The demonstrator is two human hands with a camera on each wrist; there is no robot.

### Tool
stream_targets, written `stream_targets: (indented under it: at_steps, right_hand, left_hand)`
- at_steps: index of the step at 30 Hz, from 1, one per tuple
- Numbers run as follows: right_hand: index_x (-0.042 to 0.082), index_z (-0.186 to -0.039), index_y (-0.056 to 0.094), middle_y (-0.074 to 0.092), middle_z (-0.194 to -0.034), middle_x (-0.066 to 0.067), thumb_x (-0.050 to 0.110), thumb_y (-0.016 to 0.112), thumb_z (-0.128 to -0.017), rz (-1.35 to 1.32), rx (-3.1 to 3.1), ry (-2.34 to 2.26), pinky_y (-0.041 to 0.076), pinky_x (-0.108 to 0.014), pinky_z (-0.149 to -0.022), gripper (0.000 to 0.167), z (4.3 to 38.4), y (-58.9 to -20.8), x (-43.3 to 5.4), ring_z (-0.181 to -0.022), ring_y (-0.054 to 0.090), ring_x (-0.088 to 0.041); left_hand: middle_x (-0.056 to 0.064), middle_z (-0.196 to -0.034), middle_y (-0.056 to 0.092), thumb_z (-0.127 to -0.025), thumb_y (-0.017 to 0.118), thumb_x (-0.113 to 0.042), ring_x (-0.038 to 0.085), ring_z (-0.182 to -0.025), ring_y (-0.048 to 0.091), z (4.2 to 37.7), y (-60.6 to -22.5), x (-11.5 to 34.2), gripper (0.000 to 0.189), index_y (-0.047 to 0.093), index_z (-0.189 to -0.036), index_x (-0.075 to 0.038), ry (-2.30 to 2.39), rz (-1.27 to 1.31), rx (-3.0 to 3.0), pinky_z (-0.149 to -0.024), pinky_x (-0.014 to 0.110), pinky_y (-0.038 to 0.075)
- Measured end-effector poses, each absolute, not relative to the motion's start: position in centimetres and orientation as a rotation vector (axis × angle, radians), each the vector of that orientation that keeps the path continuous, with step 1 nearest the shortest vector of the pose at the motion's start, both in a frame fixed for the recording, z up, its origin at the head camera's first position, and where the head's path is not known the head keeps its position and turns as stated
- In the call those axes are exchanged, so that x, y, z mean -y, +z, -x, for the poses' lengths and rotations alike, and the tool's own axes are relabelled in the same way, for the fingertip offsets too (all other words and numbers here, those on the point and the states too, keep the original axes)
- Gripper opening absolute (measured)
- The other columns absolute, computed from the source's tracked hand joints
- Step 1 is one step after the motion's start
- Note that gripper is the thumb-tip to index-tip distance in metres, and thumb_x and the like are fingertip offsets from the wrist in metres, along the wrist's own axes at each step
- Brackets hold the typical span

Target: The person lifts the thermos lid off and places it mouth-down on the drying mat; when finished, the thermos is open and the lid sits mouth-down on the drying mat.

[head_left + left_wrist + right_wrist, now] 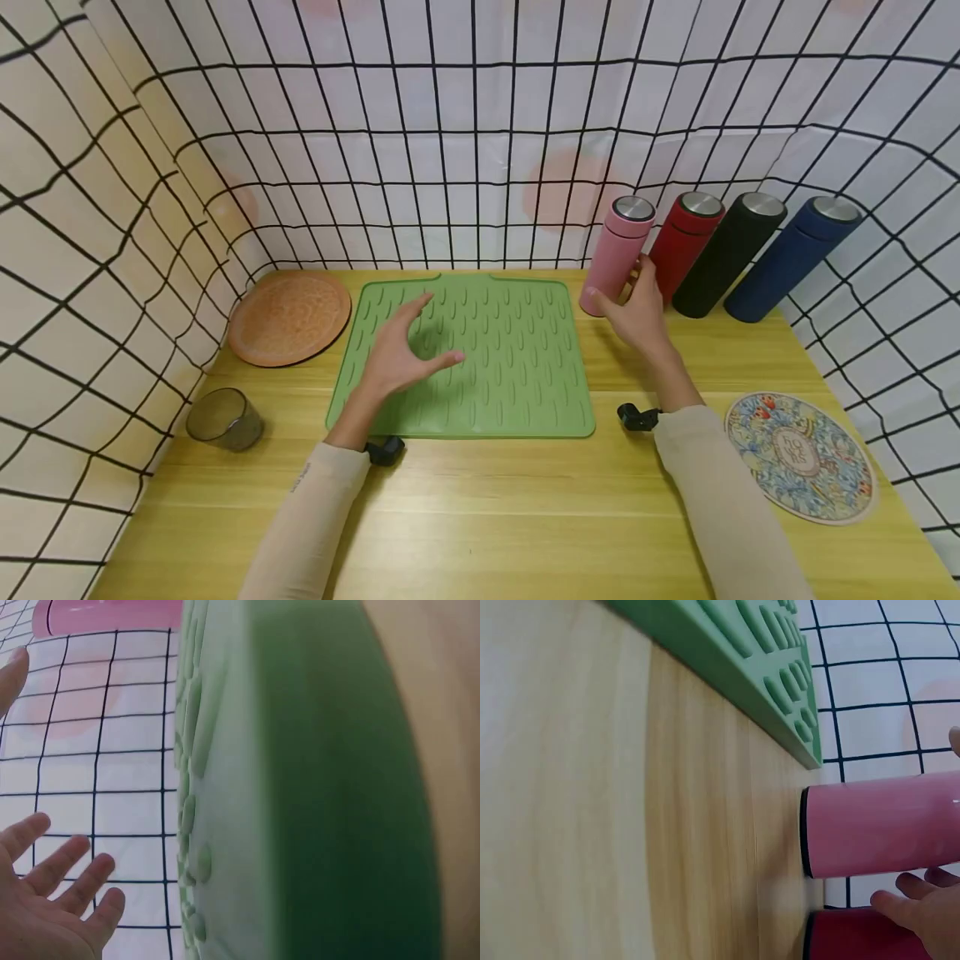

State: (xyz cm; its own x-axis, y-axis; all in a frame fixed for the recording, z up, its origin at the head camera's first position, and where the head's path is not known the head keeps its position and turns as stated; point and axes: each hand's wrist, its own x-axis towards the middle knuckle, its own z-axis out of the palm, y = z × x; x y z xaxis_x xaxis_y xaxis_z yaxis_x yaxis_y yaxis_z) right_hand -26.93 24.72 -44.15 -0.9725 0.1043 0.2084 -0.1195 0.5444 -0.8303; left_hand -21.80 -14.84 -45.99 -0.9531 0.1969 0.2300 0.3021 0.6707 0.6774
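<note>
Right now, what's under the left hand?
The green mat lies under the left hand, which hovers open above it. The patch beneath the palm is hidden.

wooden table (525,500) bears a green mat (510,367), two round coasters, a glass, four flasks.

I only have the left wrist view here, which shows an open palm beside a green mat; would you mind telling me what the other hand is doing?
Observer: The right hand is at the pink bottle, fingers curled beside its lower body.
Operator: Thank you. Is that bottle alone?
Observer: No, it heads a row: red bottle, black bottle, blue bottle, all upright by the back curtain.
Operator: And where is the left hand relative to the mat?
Observer: The left hand hovers open over the green mat, holding nothing.
</note>
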Motion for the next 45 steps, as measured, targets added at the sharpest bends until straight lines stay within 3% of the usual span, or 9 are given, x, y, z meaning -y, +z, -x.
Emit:
stream_targets:
  at_steps: [8, 14, 22, 29, 36, 45]
  right_hand:
    - [0.022, -0.164, 0.008, 0.031, -0.166, -0.012, 0.043, 0.074, -0.094, 0.081, 2.471, 1.535, 0.031, -0.054, -0.125, 0.098, 28.1, -44.8, -24.3, -0.152, 0.035, -0.032]
    - [0.026, -0.163, 0.007, 0.033, -0.165, -0.01, 0.05, 0.073, -0.093, 0.098, 2.438, 1.622, 0.028, -0.052, -0.127, 0.099, 29.2, -45.2, -24.3, -0.151, 0.035, -0.028]
    - [0.014, -0.157, 0.028, 0.045, -0.155, -0.012, 0.044, 0.072, -0.096, 0.115, 2.394, 1.596, 0.035, -0.05, -0.124, 0.081, 29.8, -45.2, -24.3, -0.142, 0.045, -0.028]
    - [0.012, -0.154, 0.028, 0.045, -0.155, -0.013, 0.038, 0.07, -0.098, 0.063, 2.437, 1.602, 0.033, -0.051, -0.125, 0.075, 28.5, -44.9, -23.7, -0.145, 0.043, -0.029]
    - [0.014, -0.153, 0.029, 0.046, -0.152, -0.009, 0.035, 0.074, -0.096, -0.018, 2.425, 1.618, 0.03, -0.051, -0.126, 0.075, 26.4, -44.6, -23.2, -0.143, 0.043, -0.025]
    - [0.022, -0.156, 0.032, 0.048, -0.151, -0.009, 0.04, 0.079, -0.091, -0.142, 2.44, 1.562, 0.037, -0.059, -0.12, 0.082, 24.2, -44.2, -22.8, -0.138, 0.047, -0.03]
  left_hand:
    - [0.005, -0.162, 0.042, -0.072, 0.086, -0.063, 0.031, -0.144, 0.046, 21.5, -46.1, 14.3, 0.106, 0.031, -0.16, -0.042, -1.217, 0.433, 2.689, -0.113, 0.067, 0.039]
    - [0.005, -0.16, 0.045, -0.072, 0.086, -0.062, 0.03, -0.142, 0.047, 21.5, -46.0, 13.8, 0.106, 0.032, -0.161, -0.04, -1.246, 0.44, 2.672, -0.112, 0.066, 0.041]
    - [0.001, -0.16, 0.046, -0.072, 0.085, -0.064, 0.029, -0.144, 0.046, 21.4, -45.4, 12.9, 0.106, 0.03, -0.16, -0.045, -1.257, 0.466, 2.692, -0.114, 0.068, 0.037]
    - [-0.004, -0.162, 0.043, -0.071, 0.084, -0.067, 0.024, -0.144, 0.046, 21.3, -44.9, 12.5, 0.106, 0.028, -0.16, -0.047, -1.26, 0.508, 2.684, -0.114, 0.063, 0.04]
    - [-0.002, -0.16, 0.046, -0.071, 0.086, -0.064, 0.024, -0.141, 0.049, 21.2, -44.6, 11.7, 0.106, 0.032, -0.159, -0.044, -1.287, 0.578, 2.636, -0.113, 0.058, 0.043]
    - [-0.002, -0.158, 0.048, -0.072, 0.087, -0.059, 0.021, -0.14, 0.05, 21.1, -44.0, 10.8, 0.104, 0.033, -0.159, -0.043, -1.307, 0.626, 2.586, -0.114, 0.05, 0.044]
